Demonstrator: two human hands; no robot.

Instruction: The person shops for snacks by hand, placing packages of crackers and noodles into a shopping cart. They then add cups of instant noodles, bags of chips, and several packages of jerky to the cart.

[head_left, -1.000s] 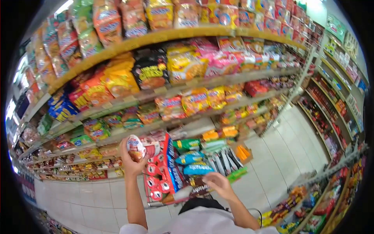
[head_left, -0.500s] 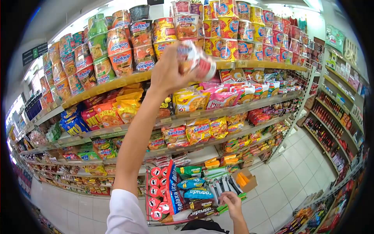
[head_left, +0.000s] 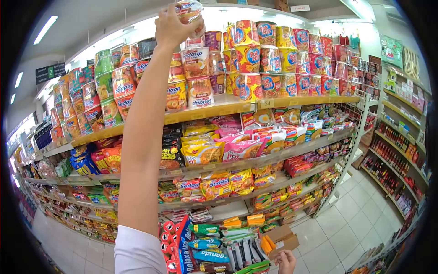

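Instant-noodle cup is gripped in the raised left hand, long axis tilted, above the white Sedaap cups on the yellow-edged shelf. The right hand, well apart and lower, is half-curled near the cardboard box, visibly holding nothing.

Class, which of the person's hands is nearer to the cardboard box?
Right: the right hand is beside the box; the left hand holds a cup high above it.
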